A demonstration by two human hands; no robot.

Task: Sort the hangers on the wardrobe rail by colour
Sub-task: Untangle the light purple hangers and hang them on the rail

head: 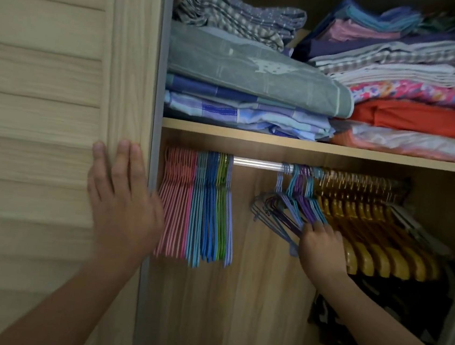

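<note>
Under the shelf of folded linens, a metal rail is seen with a bare middle stretch. At its left end, pink hangers, then light-blue, blue, green and lilac ones are bunched. Right of the gap, purple and teal hangers are gripped at their lower edge by the right hand, fingers curled on them, beside yellow hangers. The left hand is laid flat, fingers slightly spread, on the louvred door.
</note>
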